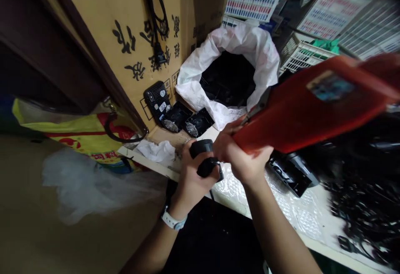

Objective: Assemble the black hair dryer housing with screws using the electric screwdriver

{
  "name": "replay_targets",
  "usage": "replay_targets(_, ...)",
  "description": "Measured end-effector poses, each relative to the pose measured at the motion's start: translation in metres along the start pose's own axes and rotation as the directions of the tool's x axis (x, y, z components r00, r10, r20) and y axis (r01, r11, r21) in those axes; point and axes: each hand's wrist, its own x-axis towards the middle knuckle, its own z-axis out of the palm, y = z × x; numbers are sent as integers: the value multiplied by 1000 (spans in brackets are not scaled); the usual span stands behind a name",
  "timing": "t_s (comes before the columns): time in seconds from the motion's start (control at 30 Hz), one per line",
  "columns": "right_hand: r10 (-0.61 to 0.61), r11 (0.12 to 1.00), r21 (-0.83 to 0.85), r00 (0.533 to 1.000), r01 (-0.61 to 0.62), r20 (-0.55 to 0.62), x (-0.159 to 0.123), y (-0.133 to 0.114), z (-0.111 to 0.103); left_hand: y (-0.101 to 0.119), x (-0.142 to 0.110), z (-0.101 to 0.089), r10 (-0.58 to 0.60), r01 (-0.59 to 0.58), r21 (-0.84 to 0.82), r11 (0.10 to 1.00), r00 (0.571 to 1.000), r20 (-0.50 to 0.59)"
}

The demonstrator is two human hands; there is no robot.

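Observation:
My left hand [200, 174] is closed around a black cylindrical plastic part [201, 145], with its fingers wrapped over the side. A pale watch is on that wrist. Just right of it, my right hand [242, 157] is closed around the lower end of a red tool [300, 107]. The tool slants up to the right, is blurred, and bears a bluish label. Its working end is hidden by my fingers, which are close to the black part; whether they touch it I cannot tell.
Two black housings [200, 122] and a phone [157, 99] sit by the cardboard box [103, 28]. Behind is a white sack [265, 53] of black parts. Bubble wrap [293, 211] covers the bench, with another housing [292, 176] and a black cable heap [368, 207] at right.

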Motion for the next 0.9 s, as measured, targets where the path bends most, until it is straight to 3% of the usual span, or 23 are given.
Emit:
replay_targets(0.07,-47,991,127,999,49,-16,7,-4,-5,5,3,-2,-66,62,111,992,997,29)
replay_targets(0.13,-115,967,208,979,150,-169,13,-13,-15,10,6,-5,-123,112,215,970,992,40)
replay_targets(0.2,-190,957,140,913,255,-361,17,-25,-33,10,8,-8,-162,149,265,953,986,28)
replay_targets(0.27,-251,955,29,853,296,-458,15,-35,-57,4,8,-11,-167,160,225,961,986,13)
replay_targets(0.4,-223,974,-84,813,212,-538,-4,-39,-99,-18,4,-14,-148,150,26,988,987,-56)
replay_targets(0.43,-262,965,-170,771,200,-580,-11,-36,-105,-24,3,-14,-159,157,-33,987,983,-96)
replay_targets(0.5,-491,858,-462,621,223,-611,-26,-27,-110,-32,3,-14,-201,176,-154,972,965,-170)
replay_targets(0.53,-630,753,-607,546,255,-552,-33,-20,-110,-35,3,-13,-229,188,-208,960,953,-197)
replay_targets(0.57,-728,642,-709,521,292,-445,-39,-13,-108,-37,4,-13,-262,204,-259,944,941,-215)
replay_targets(0.6,-757,567,-753,572,335,-316,-45,-6,-104,-38,5,-13,-302,225,-311,923,926,-227)
replay_targets(0.63,-708,548,-747,685,378,-172,-49,2,-98,-37,6,-13,-348,250,-372,894,910,-226)
replay_targets(0.67,-579,584,-707,815,399,-18,-51,10,-92,-35,8,-14,-399,275,-444,853,892,-213)
replay_targets(0.7,-401,645,-663,906,381,131,-52,18,-85,-32,9,-14,-455,302,-526,795,870,-189)
replay_targets(0.73,-223,707,-622,940,338,258,-52,25,-79,-28,10,-14,-518,334,-609,719,842,-150)
replay_targets(0.8,-44,817,-509,910,270,412,-46,38,-67,-18,11,-15,-637,399,-734,550,768,-60)
replay_targets(0.9,-66,903,-346,877,256,477,-33,49,-58,-10,11,-16,-744,472,-794,382,667,39)
